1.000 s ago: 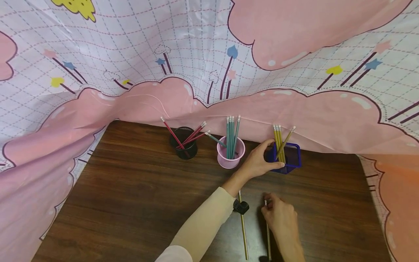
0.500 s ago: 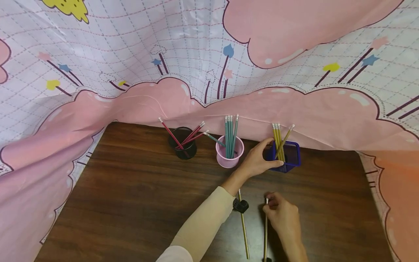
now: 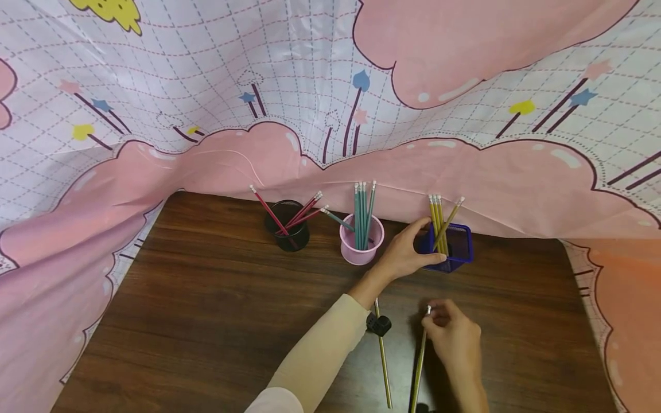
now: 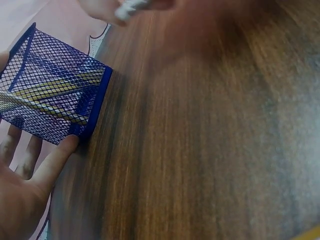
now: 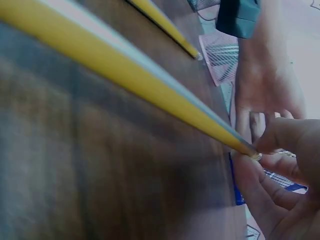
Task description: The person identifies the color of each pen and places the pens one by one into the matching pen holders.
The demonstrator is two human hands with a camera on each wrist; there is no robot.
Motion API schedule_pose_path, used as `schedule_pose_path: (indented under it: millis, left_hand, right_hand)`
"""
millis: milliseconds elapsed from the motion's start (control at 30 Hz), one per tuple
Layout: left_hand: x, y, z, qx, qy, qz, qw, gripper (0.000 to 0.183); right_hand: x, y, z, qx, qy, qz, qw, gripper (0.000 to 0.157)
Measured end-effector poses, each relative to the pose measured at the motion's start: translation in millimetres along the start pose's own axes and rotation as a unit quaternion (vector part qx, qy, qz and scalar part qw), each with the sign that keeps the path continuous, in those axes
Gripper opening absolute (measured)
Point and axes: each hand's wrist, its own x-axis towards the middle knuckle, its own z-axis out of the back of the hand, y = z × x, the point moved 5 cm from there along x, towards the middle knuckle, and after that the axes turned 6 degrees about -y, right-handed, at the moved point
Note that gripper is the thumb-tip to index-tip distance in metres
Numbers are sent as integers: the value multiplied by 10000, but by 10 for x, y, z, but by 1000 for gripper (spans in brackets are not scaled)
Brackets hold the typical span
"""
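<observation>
My left hand (image 3: 405,255) grips the side of a blue mesh pencil holder (image 3: 461,245), thumb at the front and fingers round the back. Several yellow pencils (image 3: 440,226) stand in that holder, white erasers up, one leaning across the others. Nearer to me, my right hand (image 3: 457,335) pinches another yellow pencil (image 5: 150,82) by its eraser end between thumb and fingers. That pencil slants toward the table's front, and its far end is at the picture's edge. In the left wrist view the blue holder (image 4: 55,90) shows its mesh wall and solid base rim.
One more yellow pencil (image 3: 384,367) lies on the brown table (image 3: 206,310), partly under the left wrist. A pink cup (image 3: 356,255) with teal pencils and a black mesh cup (image 3: 293,240) with red pencils stand left of the blue holder. A patterned cloth (image 3: 232,160) hangs behind.
My right hand has shifted slightly right, and the pencil's eraser end has come right and up with it, so the pencil now slants. The left hand stays on the blue holder.
</observation>
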Motion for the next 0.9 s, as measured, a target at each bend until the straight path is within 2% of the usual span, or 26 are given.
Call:
schedule_pose_path:
  millis: [233,467,733,900]
  left_hand:
    - [9,-6,13,59,-18,-25,10000,82]
    - [9,19,10,148,-27,-30,9999,83]
    - [3,19,37,189,-50,-15,9998,83]
    - [-11,9,20,225,-16,-40,9997,83]
  right_hand:
    - [122,59,195,222,-595,-20,9980,26]
    - [289,129,402,756,-1387,222,9872,22]
    - [385,187,475,1191,-1647,371,9784,20]
    - [448,212,558,1097,-1887,483,9747,20]
